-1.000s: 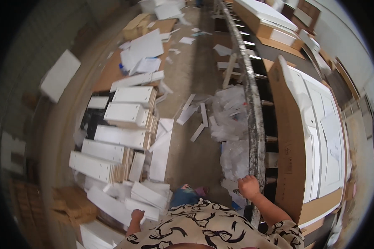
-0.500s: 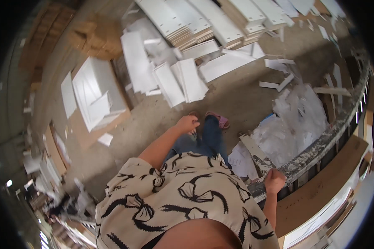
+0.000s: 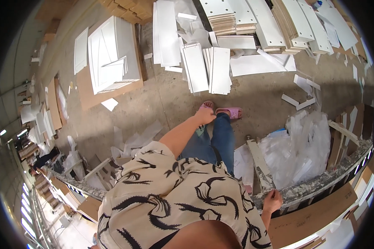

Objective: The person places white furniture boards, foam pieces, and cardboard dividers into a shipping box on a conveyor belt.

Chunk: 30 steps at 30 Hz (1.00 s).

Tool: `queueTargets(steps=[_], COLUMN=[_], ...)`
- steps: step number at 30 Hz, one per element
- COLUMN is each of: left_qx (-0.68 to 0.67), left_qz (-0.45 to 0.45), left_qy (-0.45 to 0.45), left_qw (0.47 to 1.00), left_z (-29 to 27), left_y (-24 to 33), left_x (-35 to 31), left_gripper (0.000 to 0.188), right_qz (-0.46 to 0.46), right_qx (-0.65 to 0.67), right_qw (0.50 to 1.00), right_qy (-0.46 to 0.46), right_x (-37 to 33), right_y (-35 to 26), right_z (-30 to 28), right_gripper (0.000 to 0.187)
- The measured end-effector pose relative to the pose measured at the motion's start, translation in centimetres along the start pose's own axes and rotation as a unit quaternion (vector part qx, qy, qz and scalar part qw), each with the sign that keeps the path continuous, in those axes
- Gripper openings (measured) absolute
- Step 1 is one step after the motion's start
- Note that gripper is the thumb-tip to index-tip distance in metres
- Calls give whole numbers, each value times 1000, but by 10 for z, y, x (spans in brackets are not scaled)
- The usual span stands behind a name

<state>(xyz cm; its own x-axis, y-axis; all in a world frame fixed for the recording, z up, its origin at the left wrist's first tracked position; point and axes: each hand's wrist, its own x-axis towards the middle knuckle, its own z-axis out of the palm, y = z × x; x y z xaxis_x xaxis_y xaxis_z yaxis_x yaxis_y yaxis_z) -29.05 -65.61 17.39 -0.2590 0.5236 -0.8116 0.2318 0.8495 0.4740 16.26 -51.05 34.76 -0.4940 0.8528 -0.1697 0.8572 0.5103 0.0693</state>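
My left hand (image 3: 206, 116) is low in front of my legs, its fingers curled closed. A small greenish patch (image 3: 200, 130) shows just below it; whether the hand holds it I cannot tell. My right hand (image 3: 272, 201) is closed in a loose fist beside a worn, paint-flecked rail (image 3: 305, 191). Nothing shows between its fingers, and whether it touches the rail is unclear. Near that hand, a scuffed light-coloured bar (image 3: 259, 166) runs out from the rail, beside a heap of crumpled translucent plastic film (image 3: 297, 149).
Stacked white drilled panels (image 3: 262, 25) stand ahead, with loose white boards (image 3: 195, 68) leaning before them. Ahead left, more white panels (image 3: 108, 54) rest on a brown sheet. White offcuts (image 3: 299, 99) litter the concrete floor (image 3: 153, 112). Cardboard (image 3: 316, 213) lies behind the rail.
My view has turned left, so the stacks and film heap sit differently, and a second rail stretch shows at lower left. Both hands stay closed; the left one appears slightly further right and higher.
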Motion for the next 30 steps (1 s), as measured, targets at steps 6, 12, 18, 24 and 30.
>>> queueTargets(steps=[6, 12, 18, 24, 30], left_qx=[-57, -99, -74, -138, -215], left_qz=[119, -126, -264, -240, -279], left_qy=[172, 261, 344, 389, 379], left_qw=[976, 952, 898, 878, 856], left_z=[15, -41, -107, -168, -211], left_y=[-21, -37, -183, -292, -406], left_x=[51, 39, 86, 185, 332], left_gripper=[23, 20, 23, 23, 35], right_qz=[-28, -4, 28, 222, 246], right_qx=[6, -76, -177, 210, 266], right_qw=[999, 985, 971, 868, 770], right_qy=[-17, -154, -158, -392, -525], right_x=[4, 7, 8, -29, 12], right_y=[-5, 1, -26, -83, -269], right_z=[3, -5, 20, 116, 114], right_gripper=[9, 12, 16, 21, 17])
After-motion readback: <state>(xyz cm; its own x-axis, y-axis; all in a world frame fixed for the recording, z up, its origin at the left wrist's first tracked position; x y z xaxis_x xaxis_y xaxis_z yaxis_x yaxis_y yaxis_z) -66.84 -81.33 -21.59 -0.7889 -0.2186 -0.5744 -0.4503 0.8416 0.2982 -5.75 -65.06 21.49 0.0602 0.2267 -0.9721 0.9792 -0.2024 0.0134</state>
